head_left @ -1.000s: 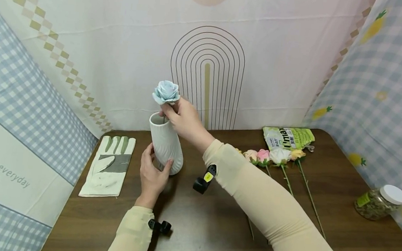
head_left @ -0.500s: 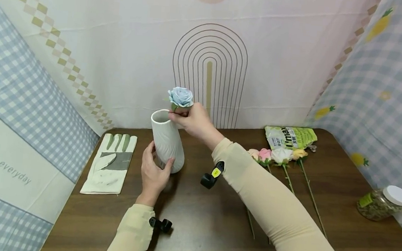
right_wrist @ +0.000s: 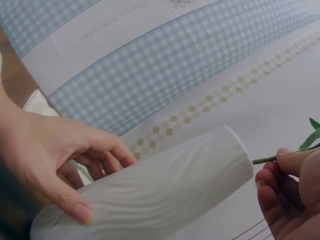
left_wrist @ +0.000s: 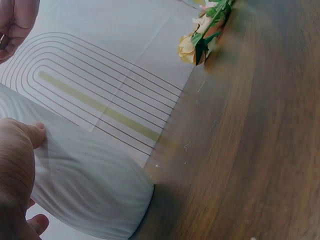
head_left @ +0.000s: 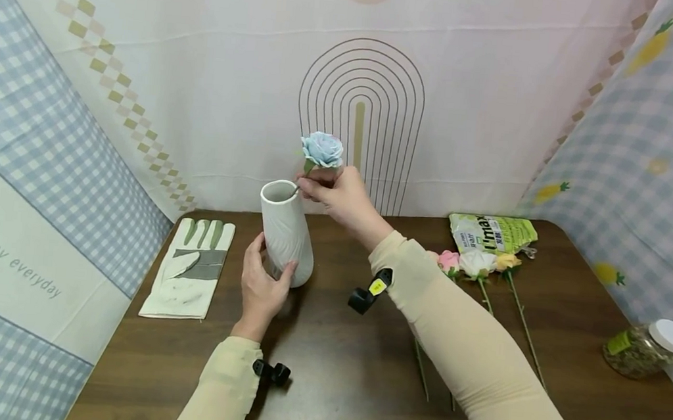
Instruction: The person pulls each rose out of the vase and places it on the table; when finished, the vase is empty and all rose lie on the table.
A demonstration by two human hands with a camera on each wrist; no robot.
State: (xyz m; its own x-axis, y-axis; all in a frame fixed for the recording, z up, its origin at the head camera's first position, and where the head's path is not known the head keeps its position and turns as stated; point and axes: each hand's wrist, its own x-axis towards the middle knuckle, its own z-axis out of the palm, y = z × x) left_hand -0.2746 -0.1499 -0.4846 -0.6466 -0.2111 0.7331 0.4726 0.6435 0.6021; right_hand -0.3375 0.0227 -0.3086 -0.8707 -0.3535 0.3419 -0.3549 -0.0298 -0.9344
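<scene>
A white ribbed vase [head_left: 290,249] stands on the table, its lower part gripped by my left hand [head_left: 261,291], thumb on the near side. In the right wrist view the fingers of that left hand [right_wrist: 65,152] curl about the vase [right_wrist: 165,185]. Just right of the vase mouth, my right hand [head_left: 343,199] pinches the stem of a pale blue rose [head_left: 322,149]. The bloom is above the hand and leans right. Its green stem [right_wrist: 263,160] passes over the rim into the vase; the lower end is hidden inside.
A white-and-grey work glove [head_left: 189,271] lies left of the vase. Right of my sleeve are several long-stemmed roses [head_left: 477,264], a green pouch [head_left: 491,234] and a white-lidded jar [head_left: 648,348]. A patterned cloth [head_left: 233,96] hangs behind the brown table [head_left: 335,381].
My right hand and the blue rose have moved right from above the vase mouth to beside its rim. The bloom now leans right. My left hand keeps its hold on the vase.
</scene>
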